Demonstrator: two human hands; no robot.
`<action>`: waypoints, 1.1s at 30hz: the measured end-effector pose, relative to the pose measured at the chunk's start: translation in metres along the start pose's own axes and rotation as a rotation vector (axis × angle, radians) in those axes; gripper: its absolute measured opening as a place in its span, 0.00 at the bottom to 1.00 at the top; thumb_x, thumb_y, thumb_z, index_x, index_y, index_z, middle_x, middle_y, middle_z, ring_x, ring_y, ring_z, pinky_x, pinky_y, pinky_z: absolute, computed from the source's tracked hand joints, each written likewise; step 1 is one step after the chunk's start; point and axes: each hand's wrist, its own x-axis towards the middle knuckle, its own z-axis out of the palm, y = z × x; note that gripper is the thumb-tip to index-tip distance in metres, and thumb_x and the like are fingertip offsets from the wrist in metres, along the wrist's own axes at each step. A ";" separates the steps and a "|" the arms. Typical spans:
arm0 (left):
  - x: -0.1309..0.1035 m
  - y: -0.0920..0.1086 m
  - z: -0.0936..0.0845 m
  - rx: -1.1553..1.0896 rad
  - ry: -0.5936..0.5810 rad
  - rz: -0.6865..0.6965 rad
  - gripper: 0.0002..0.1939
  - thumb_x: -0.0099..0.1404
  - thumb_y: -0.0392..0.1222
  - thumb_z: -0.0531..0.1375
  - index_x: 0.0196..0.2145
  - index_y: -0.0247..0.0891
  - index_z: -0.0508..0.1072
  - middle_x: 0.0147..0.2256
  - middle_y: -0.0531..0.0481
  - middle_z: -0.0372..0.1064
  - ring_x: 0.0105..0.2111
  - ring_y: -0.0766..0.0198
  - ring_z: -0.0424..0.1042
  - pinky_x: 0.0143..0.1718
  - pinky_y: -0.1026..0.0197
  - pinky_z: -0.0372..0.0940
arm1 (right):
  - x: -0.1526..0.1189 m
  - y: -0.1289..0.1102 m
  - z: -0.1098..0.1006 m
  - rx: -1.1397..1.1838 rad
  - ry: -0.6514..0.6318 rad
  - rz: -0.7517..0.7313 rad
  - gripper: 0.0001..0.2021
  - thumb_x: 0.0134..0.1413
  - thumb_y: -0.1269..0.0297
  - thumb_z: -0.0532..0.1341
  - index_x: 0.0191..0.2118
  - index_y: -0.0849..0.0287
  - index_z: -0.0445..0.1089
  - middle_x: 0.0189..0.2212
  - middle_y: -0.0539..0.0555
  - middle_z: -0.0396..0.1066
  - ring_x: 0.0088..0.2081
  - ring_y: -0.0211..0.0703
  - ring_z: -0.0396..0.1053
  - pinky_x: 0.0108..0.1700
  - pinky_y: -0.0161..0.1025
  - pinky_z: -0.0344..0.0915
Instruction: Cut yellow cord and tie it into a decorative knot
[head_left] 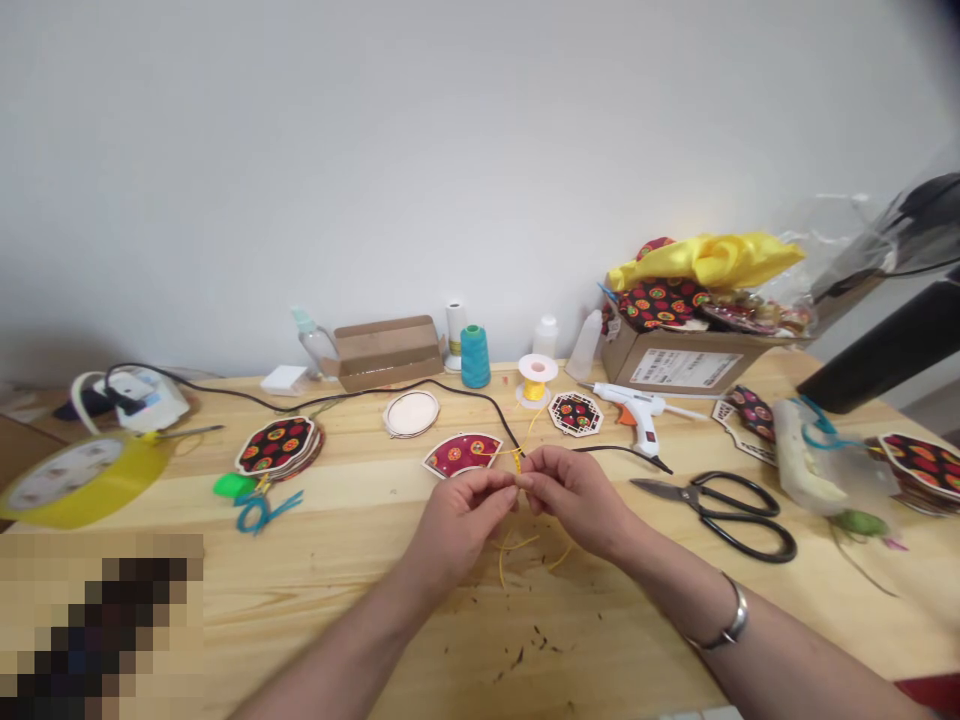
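My left hand [466, 515] and my right hand [566, 492] meet over the middle of the table, fingertips pinched together on a thin yellow cord [517, 462]. Loose ends of the cord hang below the fingers toward the wood, and part of it is hidden by them. Just behind my hands lies a red fan-shaped patterned piece [459, 455] with a pale edge; a strand of the yellow cord crosses its right side. A spool of yellow cord [535, 385] stands farther back, a strand trailing from it toward my fingers.
To the right lie black-handled scissors [731, 510], a white glue gun [637, 410] and an octagonal patterned piece [575, 413]. A full cardboard box [682, 362] stands behind. Leftward are a teal thread cone [475, 358], stacked patterned pieces [277, 447] and a yellow tape roll [90, 480]. A black cable [360, 393] crosses the table.
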 end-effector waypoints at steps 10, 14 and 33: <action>0.001 -0.004 -0.003 -0.244 -0.014 -0.130 0.11 0.53 0.45 0.63 0.29 0.33 0.75 0.23 0.52 0.68 0.16 0.77 0.49 0.17 0.69 0.41 | 0.000 -0.007 0.001 0.190 -0.047 0.062 0.09 0.46 0.62 0.60 0.24 0.61 0.62 0.16 0.45 0.62 0.19 0.30 0.57 0.22 0.30 0.53; 0.002 -0.004 -0.003 -0.252 -0.013 -0.131 0.09 0.53 0.43 0.63 0.28 0.34 0.75 0.21 0.53 0.67 0.15 0.78 0.47 0.16 0.69 0.40 | -0.001 -0.011 -0.001 0.231 -0.077 0.079 0.10 0.45 0.60 0.60 0.24 0.61 0.62 0.16 0.45 0.62 0.18 0.29 0.56 0.21 0.29 0.51; 0.007 -0.002 -0.005 -0.168 0.235 -0.042 0.08 0.50 0.43 0.64 0.26 0.35 0.76 0.20 0.55 0.69 0.15 0.78 0.50 0.17 0.69 0.45 | -0.007 -0.008 -0.006 -0.543 0.103 -0.154 0.15 0.56 0.55 0.54 0.25 0.59 0.68 0.19 0.48 0.66 0.22 0.34 0.58 0.25 0.32 0.51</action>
